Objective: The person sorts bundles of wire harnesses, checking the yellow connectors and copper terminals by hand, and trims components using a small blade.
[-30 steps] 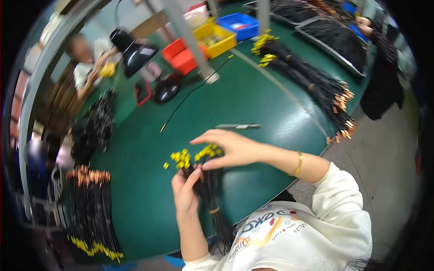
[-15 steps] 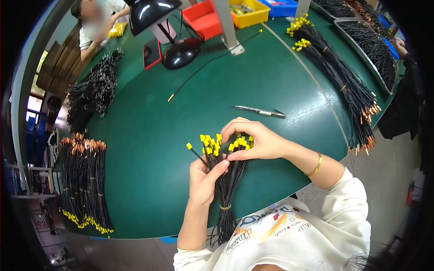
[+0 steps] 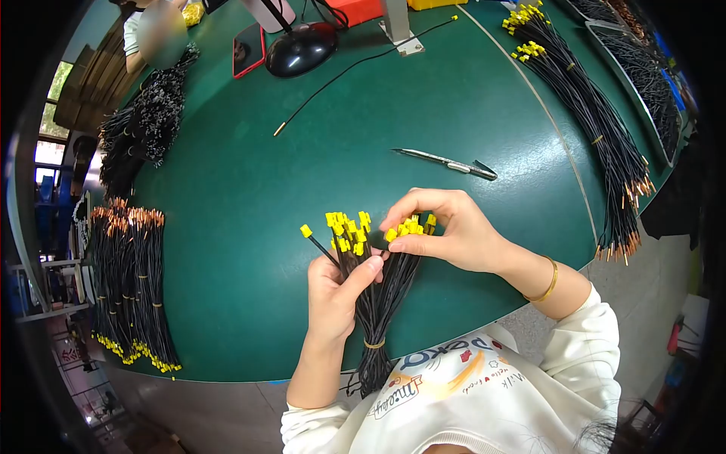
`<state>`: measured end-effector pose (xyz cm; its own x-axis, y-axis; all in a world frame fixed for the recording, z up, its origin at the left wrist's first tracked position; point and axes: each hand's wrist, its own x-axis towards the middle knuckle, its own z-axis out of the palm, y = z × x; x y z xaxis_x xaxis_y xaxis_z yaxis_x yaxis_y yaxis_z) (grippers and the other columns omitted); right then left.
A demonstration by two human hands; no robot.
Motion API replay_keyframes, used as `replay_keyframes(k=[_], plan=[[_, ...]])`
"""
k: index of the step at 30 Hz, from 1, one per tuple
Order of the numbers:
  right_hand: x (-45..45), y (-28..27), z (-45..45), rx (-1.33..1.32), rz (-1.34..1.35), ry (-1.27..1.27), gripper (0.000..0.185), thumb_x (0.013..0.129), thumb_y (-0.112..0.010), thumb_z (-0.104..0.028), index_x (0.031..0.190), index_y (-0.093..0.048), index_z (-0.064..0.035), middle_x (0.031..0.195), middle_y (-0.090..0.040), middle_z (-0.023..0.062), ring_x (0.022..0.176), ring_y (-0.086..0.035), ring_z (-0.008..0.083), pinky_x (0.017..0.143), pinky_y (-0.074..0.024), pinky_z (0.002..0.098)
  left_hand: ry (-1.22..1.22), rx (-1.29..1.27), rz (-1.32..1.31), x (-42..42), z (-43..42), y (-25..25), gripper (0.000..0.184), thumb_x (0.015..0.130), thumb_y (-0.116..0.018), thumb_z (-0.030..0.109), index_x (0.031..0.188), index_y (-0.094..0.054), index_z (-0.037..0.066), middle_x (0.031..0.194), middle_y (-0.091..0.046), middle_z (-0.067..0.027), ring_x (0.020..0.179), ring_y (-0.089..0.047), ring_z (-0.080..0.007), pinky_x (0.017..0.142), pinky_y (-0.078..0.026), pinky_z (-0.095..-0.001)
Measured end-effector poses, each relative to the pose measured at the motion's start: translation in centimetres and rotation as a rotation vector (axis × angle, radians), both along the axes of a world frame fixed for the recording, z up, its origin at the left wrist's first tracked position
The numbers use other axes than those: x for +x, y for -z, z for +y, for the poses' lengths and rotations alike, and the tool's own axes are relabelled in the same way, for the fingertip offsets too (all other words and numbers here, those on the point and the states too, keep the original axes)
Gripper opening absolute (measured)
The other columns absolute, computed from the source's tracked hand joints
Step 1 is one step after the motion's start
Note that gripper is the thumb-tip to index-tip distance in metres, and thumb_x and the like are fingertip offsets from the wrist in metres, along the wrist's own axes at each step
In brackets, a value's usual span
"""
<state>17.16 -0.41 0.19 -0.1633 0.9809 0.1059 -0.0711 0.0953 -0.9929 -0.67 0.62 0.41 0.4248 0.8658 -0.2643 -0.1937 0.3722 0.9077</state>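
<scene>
A bundle of black wires (image 3: pixel 386 303) with yellow connectors on the upper ends hangs over the near table edge, tied by a tan band (image 3: pixel 373 345). Around the left part of it, just under the connectors, my left hand (image 3: pixel 336 291) is closed. One wire with a yellow connector (image 3: pixel 305 231) sticks out to the left of that hand. My right hand (image 3: pixel 454 231) curls its thumb and fingers around the yellow connectors (image 3: pixel 408 227) of the right part. The two parts spread apart above the band.
On the green table (image 3: pixel 242 250) lie a pen (image 3: pixel 450 163), a single black wire (image 3: pixel 348 69) and a phone (image 3: pixel 249 51) by a lamp base (image 3: pixel 301 50). Wire bundles lie left (image 3: pixel 128 287) and right (image 3: pixel 590 121). Another person (image 3: pixel 155 34) sits at the far left.
The view has tilted down and steadied, so the table's far items sit higher. Both hands remain on the bundle, and its connector ends are now spread into two parts more clearly.
</scene>
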Motion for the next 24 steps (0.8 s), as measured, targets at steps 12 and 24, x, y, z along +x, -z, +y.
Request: replay_keyframes(k=[12,24], plan=[[0.1,0.2,0.1,0.028,-0.018,-0.057,0.018,0.069,-0.063,-0.002,0.087,-0.057,-0.0028,0.083,-0.056,0.0035,0.080,-0.051,0.0125,0.074,-0.0398,0.0248,0.004,-0.062,-0.033,-0.1,-0.2,0.0,0.013,0.072,-0.060,-0.001,0.084,-0.056,0.000,0.079,-0.059,-0.0032,0.071,-0.054,-0.0073,0.066,-0.043,-0.0204],[-0.2,0.5,-0.2,-0.009,-0.026,-0.007,0.019,0.072,-0.062,-0.005,0.087,-0.051,-0.0019,0.081,-0.054,0.0014,0.077,-0.050,0.0093,0.072,-0.0406,0.0244,-0.012,0.279,0.234,1.1,-0.7,-0.2,0.013,0.070,-0.060,-0.004,0.083,-0.056,-0.003,0.082,-0.054,-0.0017,0.073,-0.052,-0.0068,0.064,-0.041,-0.0195]])
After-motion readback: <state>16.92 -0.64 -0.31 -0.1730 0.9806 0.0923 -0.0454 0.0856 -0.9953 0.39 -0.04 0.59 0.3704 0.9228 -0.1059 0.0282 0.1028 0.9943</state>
